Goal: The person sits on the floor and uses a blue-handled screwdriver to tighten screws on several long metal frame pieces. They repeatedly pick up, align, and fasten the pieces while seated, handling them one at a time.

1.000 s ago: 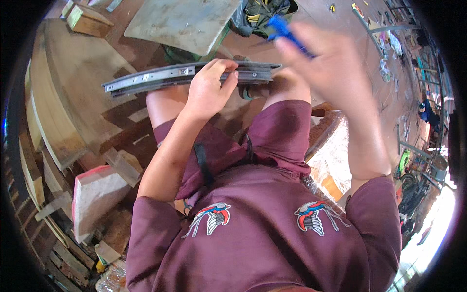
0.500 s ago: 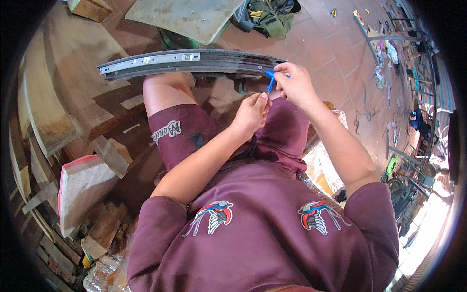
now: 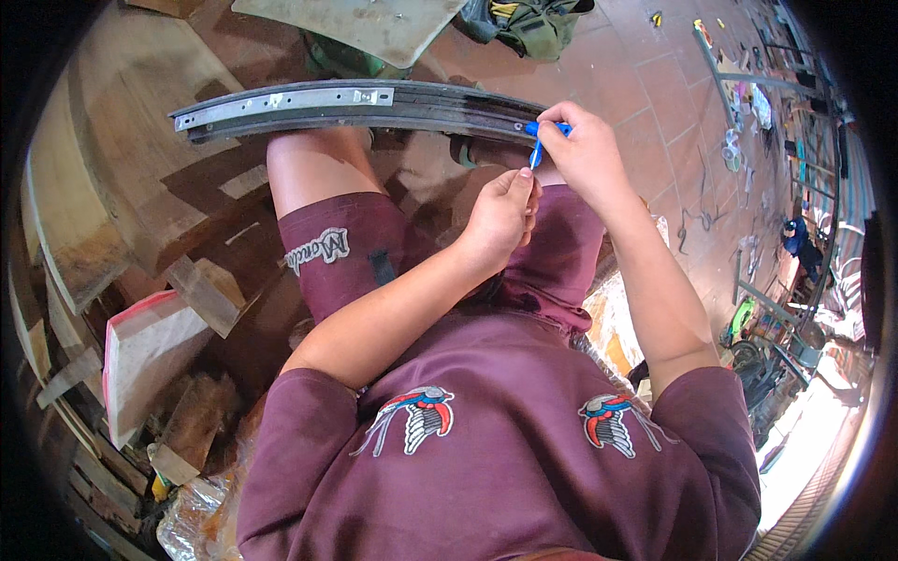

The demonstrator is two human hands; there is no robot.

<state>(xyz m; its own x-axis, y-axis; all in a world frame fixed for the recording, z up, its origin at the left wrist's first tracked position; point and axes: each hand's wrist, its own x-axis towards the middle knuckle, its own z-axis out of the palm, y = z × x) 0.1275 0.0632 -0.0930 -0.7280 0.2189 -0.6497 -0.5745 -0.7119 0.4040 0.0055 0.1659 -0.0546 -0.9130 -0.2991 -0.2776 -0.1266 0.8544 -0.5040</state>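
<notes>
The red tile floor [image 3: 645, 84] holds wood blocks [image 3: 201, 294], a green bag [image 3: 533, 23] and a flat board [image 3: 374, 23].

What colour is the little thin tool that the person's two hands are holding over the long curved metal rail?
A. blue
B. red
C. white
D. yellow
A: the small thin tool is blue, its top gripped by the right hand and its lower end pinched by the left hand, just by the long curved grey metal rail lying across the knees.
</notes>
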